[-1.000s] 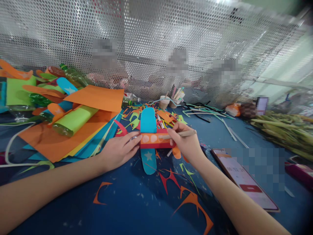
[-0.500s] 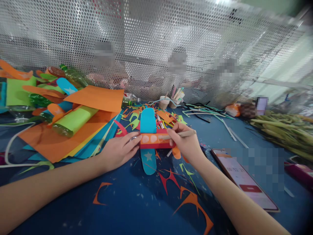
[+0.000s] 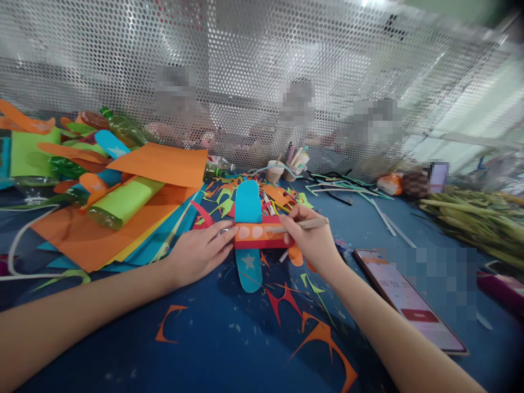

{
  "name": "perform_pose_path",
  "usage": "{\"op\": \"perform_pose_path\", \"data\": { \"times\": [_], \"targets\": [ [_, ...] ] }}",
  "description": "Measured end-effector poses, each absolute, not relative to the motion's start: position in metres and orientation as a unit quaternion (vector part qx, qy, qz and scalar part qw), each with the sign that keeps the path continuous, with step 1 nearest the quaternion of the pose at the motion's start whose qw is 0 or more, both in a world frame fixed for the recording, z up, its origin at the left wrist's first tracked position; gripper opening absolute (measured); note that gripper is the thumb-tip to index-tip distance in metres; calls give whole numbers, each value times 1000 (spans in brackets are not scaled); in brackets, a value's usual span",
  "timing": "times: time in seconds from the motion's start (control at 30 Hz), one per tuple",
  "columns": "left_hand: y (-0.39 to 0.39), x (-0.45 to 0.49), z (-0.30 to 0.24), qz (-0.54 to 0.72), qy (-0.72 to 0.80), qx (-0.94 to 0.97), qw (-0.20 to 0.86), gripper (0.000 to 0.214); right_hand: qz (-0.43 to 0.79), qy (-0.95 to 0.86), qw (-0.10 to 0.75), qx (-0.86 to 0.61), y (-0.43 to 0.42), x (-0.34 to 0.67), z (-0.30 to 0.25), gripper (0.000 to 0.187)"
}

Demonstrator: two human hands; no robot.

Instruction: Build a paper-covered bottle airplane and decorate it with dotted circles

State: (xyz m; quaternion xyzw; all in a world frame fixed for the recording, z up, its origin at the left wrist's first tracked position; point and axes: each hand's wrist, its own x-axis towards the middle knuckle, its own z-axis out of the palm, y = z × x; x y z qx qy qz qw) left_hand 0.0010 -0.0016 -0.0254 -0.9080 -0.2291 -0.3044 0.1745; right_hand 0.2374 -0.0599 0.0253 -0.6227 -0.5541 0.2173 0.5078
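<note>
A toy plane (image 3: 270,243) with a red body lies across the middle of the table. An orange strip with a row of pale round spots runs along its side, and blue wings stick out above and below, the lower one bearing a pale star. My left hand (image 3: 204,251) is closed around the plane's left end, its thumb hidden. In my right hand (image 3: 305,232) a slim pale stick, shaped like a brush (image 3: 313,222), is pinched, and its tip touches the strip at the outline of a further spot. The plane's right end is partly covered by those fingers.
Coloured paper sheets (image 3: 69,234) and paper-wrapped bottles (image 3: 126,204) pile up at the left. Paper scraps (image 3: 327,344) lie around the plane. A phone (image 3: 409,303) sits right of my forearm; cups of sticks (image 3: 297,164) stand behind, before a perforated screen (image 3: 245,60). Dried stalks (image 3: 478,218) lie far right.
The brush-like stick's tip has shifted slightly over the outlined spot. Both hands and the plane stay practically where they were.
</note>
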Motion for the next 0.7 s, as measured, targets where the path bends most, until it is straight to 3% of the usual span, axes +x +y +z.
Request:
{"op": "perform_pose_path", "data": {
  "times": [0.7],
  "targets": [
    [-1, 1, -27, -301, -231, -911, 160, 31, 217, -559, 497, -627, -60, 237, 28, 19]
  ]
}}
